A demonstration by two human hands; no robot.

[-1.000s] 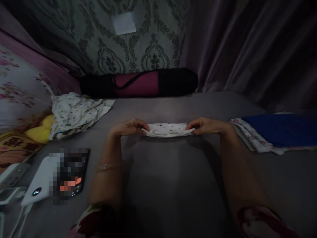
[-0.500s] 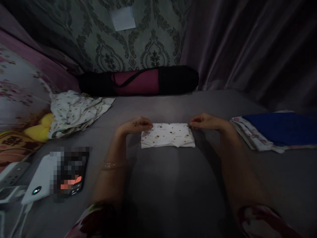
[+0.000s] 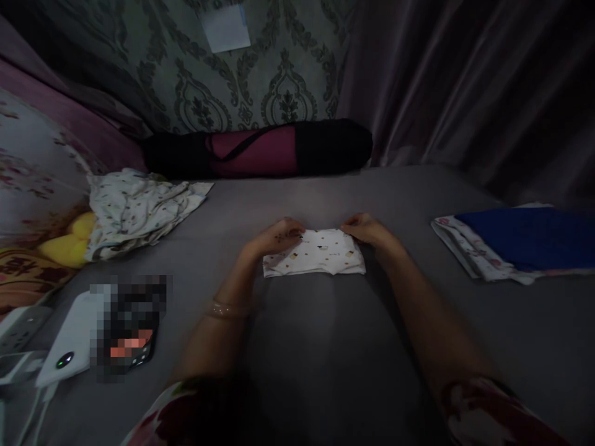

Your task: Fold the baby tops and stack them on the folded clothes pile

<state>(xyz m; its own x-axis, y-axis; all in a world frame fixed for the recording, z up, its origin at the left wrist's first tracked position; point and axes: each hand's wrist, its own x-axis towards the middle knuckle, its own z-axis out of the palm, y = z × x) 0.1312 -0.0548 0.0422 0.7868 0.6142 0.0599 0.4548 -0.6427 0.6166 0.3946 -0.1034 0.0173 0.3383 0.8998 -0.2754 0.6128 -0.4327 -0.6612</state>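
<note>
Near edge: floral sleeves [image 3: 488, 412] on both arms, clear bangle [image 3: 225, 308] on left forearm. Near left on the grey sheet [image 3: 320, 341]: white cable [image 3: 32, 412], power strip [image 3: 23, 328], white power bank [image 3: 69, 341] with a small lit display, dark phone [image 3: 147, 347] just right of it, mostly pixelated.

Mid-scene, centre: small white printed cloth [image 3: 323, 251], folded into a rough rectangle, lying flat on the sheet, near edge slightly wavy. Left hand [image 3: 281, 236] is over its far-left corner, fingers bent and bunched together; can't tell if they pinch fabric or just press. Right hand [image 3: 367, 229] is at the far-right corner, thumb and index close together at the edge; grip can't be confirmed either.

Right, well apart from the cloth: folded stack, blue fabric [image 3: 534, 238] on top. Left: crumpled patterned cloth [image 3: 139, 204] beside a yellow plush item [image 3: 69, 244].

Far: long black-and-magenta bag [image 3: 253, 152] along the patterned wall [image 3: 288, 99], white sheet of paper [image 3: 226, 29] above, dark curtain [image 3: 441, 80] far right.
</note>
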